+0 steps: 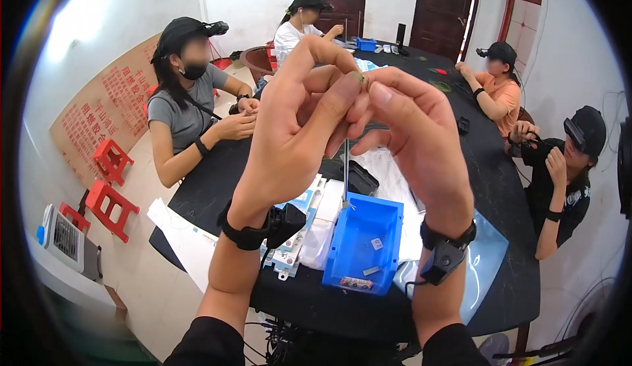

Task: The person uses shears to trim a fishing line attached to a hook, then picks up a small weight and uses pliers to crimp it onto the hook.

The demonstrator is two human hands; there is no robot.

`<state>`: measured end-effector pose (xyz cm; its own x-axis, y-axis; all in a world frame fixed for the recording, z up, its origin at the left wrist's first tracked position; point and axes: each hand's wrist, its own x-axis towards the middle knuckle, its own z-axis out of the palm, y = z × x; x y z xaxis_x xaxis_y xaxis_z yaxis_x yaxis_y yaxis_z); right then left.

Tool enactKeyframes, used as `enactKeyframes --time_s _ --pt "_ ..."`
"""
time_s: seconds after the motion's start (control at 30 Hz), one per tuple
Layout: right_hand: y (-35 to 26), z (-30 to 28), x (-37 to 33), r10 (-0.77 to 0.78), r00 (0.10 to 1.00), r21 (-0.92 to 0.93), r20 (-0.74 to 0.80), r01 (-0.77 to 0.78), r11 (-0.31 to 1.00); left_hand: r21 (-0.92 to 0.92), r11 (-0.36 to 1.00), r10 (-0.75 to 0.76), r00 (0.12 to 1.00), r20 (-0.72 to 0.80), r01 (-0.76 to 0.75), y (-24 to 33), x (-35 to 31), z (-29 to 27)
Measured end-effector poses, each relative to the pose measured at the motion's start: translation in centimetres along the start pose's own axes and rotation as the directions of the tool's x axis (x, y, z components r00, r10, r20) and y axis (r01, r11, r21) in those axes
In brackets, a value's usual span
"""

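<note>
My left hand (289,119) and my right hand (424,132) are raised in front of me, fingertips pinched together. A tiny greenish-gold piece (363,80) shows between the fingers; it is too small to name. Below the hands a thin metal rod (345,168) runs down to the rim of a blue plastic bin (334,251); its upper end is hidden behind the fingers. Inside the bin lie a small white label (376,243) and a small pale strip (372,270).
Left of the bin are blue-and-white cards (288,257) and clear plastic bags (317,244). A black tray (361,178) sits behind it, a light-blue sheet (486,267) to its right. Other people sit around the black-covered table (487,175). Red stools (110,208) stand on the left.
</note>
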<state>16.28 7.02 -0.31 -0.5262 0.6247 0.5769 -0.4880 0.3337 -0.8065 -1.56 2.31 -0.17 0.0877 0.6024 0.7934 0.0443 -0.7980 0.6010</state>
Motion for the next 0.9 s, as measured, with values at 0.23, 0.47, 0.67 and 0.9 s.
enactKeyframes --time_s 0.23,0.47,0.67,0.9 --pt "-0.7 0.7 0.7 0.019 1.0 0.014 0.011 -0.02 1.0 -0.033 0.999 0.015 0.999 -0.033 -0.016 -0.1 0.2 0.0" --pt "-0.5 -0.5 0.0 0.027 0.999 0.049 0.02 -0.028 0.998 -0.033 0.999 0.019 0.999 0.037 -0.018 -0.7 0.3 0.3" --pt "-0.5 -1.5 -1.1 0.027 1.0 0.11 -0.002 -0.026 0.994 -0.127 0.99 -0.051 0.992 0.119 0.066 -0.7 0.0 1.0" --pt "-0.1 -2.3 -1.7 0.027 1.0 0.1 -0.002 -0.027 0.995 -0.127 0.986 -0.094 0.986 0.136 0.112 -0.9 0.0 1.3"
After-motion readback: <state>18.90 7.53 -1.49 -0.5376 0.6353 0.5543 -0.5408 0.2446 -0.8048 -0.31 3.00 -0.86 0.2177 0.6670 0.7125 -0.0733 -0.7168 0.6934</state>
